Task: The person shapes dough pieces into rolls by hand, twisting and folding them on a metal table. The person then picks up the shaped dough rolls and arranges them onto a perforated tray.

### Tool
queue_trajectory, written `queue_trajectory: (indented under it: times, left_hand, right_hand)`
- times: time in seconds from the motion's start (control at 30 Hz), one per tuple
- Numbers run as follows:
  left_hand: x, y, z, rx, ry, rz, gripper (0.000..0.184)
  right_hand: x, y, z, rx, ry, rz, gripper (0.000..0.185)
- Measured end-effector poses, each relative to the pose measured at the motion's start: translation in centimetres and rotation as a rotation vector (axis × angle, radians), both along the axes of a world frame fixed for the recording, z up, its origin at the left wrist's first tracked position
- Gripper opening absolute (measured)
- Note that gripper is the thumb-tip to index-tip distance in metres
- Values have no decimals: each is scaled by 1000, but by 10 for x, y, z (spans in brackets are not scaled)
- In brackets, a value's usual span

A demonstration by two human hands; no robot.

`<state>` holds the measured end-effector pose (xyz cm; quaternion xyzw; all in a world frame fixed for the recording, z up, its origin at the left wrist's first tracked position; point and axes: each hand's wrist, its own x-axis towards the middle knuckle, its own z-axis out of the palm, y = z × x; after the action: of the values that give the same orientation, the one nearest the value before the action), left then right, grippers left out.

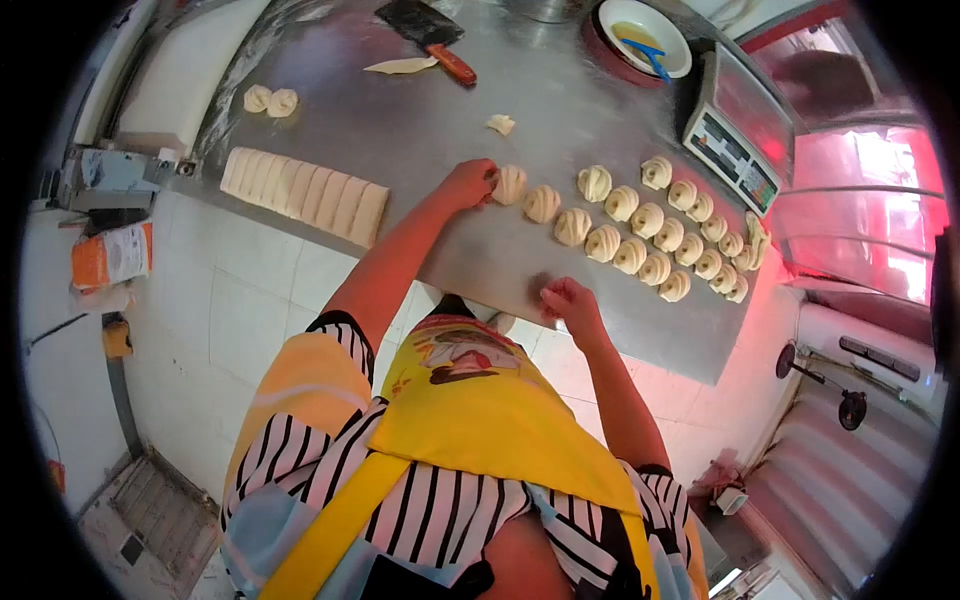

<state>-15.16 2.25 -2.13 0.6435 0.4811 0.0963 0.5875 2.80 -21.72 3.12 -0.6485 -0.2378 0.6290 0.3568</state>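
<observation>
My left hand [470,184] is at the near end of a row of twisted dough buns, its fingers closed against the left side of a pale dough bun [510,185] resting on the steel table. Part of the fingertips is hidden. Over the table's front edge hangs my right hand [572,306], fingers loosely curled and apart, with nothing visible in them. Several more twisted buns [573,227] stand in rows to the right. A small dough scrap [500,124] lies just beyond my left hand. On the left, a slab of dough cut into strips [304,194] lies along the edge.
Two dough pieces [270,101] sit at the far left. A cleaver [432,35] with a red handle lies at the back beside a dough sliver [401,66]. At the back right are a white bowl [680,50] with a blue-handled utensil and a scale [738,135].
</observation>
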Motion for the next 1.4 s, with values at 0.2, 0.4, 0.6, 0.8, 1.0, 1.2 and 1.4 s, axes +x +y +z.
queue_trajectory:
  times: [0.2,0.4,0.6,0.8,1.0,1.2,1.4]
  left_hand:
    - [-81,-62,7,46,-154,286,39]
    - [-135,-154,-12,-481,-446,553,25]
    - [-122,-151,-19,-668,-900,783,27]
    - [-118,-104,11,-403,-1333,794,29]
    - [-68,-102,41,-432,-942,462,28]
    - [-30,-114,58,-761,-1034,512,34]
    - [-8,-133,73,-691,-894,429,43]
  right_hand:
    - [-67,128,5,183,-42,263,25]
    - [-209,243,-49,553,-820,912,56]
    - [-226,243,-24,298,-487,954,61]
    - [-139,188,27,230,133,265,39]
    - [-61,129,24,83,173,58,31]
    - [-40,86,21,238,-18,-124,31]
    - [-26,54,24,336,-244,183,35]
